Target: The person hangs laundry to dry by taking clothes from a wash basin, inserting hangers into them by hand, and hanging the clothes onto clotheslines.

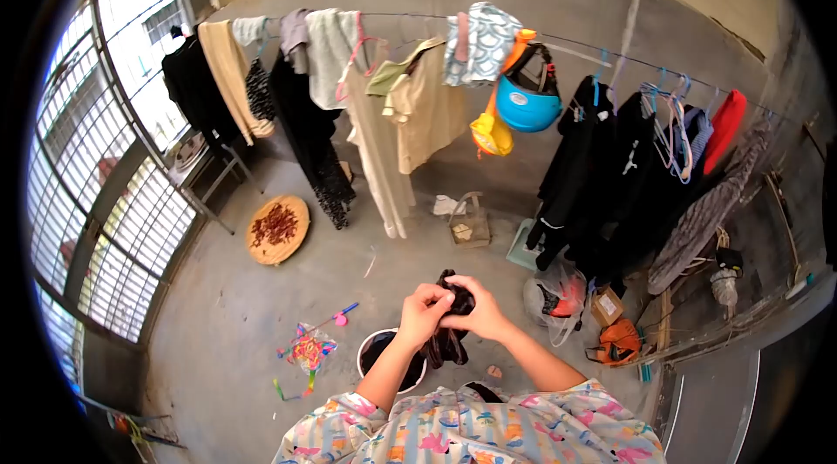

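Both of my hands are raised in front of my chest, closed on a dark brown-black cloth (pixel 446 347) that is bunched up between them. Its folds hang down below the fingers, and what kind of garment it is cannot be made out. My left hand (pixel 424 314) pinches the bunch from the left, fingers curled. On the other side, my right hand (pixel 479 311) wraps around it. Just under my left forearm stands a round tub with a white rim (pixel 361 354), holding something dark.
Clothes hang along a line, among them a beige shirt (pixel 431 111) and black garments (pixel 580 150), beside a blue helmet (pixel 529 108). Around the floor are a round tray (pixel 301 237) of reddish pieces, colourful toys (pixel 311 349), a plastic bag (pixel 542 307) and a basket (pixel 471 231).
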`<state>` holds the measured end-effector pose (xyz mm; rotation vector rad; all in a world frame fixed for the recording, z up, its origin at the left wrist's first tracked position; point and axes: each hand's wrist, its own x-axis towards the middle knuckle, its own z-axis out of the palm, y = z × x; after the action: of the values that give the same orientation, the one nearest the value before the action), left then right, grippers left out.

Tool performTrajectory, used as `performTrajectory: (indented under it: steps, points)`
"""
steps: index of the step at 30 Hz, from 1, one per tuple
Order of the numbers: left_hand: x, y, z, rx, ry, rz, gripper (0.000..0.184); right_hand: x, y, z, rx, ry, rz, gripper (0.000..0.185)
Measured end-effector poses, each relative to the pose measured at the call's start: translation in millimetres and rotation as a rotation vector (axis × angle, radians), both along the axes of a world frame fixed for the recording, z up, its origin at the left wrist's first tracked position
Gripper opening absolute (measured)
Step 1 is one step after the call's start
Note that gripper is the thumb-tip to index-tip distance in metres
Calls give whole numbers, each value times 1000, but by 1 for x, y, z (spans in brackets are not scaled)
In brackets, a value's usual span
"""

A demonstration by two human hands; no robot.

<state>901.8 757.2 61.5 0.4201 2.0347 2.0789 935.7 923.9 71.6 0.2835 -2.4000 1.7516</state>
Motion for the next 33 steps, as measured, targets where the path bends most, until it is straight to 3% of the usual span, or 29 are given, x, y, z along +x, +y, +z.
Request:
performTrajectory:
  steps: [1,2,3,5,9,10,11,13,14,15,17,18,19,22,23,24,26,28,30,31,33]
  points:
    - [2,9,5,-40,69,-63,18,-7,12,-18,-65,-7,-113,59]
    - [11,19,24,75,-107,-115,21,-9,20,-17,-52,22,-244,40]
    - [14,25,19,57,-13,-84,22,-10,26,-13,35,71,-360,37]
    - [14,30,14,43,-270,69,27,-7,31,-4,45,117,-423,34]
    - [-5,37,-39,265,-815,251,39,11,18,-1,251,283,-225,29]
    - [-15,37,-56,184,-923,239,38,14,16,0,232,301,-236,29]
    - [-28,23,-95,296,-1082,25,60,17,15,3,215,318,-245,28]
    - [-10,31,-34,491,-1244,-297,72,23,17,21,146,366,-219,28]
    - [-12,26,-61,729,-1204,-477,79,26,16,23,63,341,-143,29]
    - [-10,32,-51,945,-1265,-394,69,29,15,24,-23,317,-66,29]
    - [-21,29,-70,1137,-1033,-437,58,36,9,21,-137,249,74,29]
    - [-18,35,-49,894,-982,-219,51,38,8,21,-166,227,102,28]
    - [-17,34,-41,886,-963,-247,47,40,7,20,-196,201,140,27]
    - [-19,17,-55,873,-1125,-214,37,29,29,34,-263,148,-108,27]
    - [-7,23,-26,881,-1037,-155,37,16,39,35,-286,203,-236,26]
    - [1,20,-10,897,-1022,-157,37,2,45,34,-394,94,-334,25]
    - [21,15,14,928,-981,-167,39,-24,48,16,-918,-133,-215,24]
    - [35,10,22,926,-1025,-313,43,-44,47,-18,-867,-211,95,38]
    - [44,2,12,959,-1055,-490,40,-46,28,-2,-822,-213,511,71]
    - [47,-2,6,888,-1072,-450,41,-36,12,12,-981,-341,681,83]
    - [47,-19,3,1023,-1037,-525,47,-32,-5,27,-1028,-450,811,67]
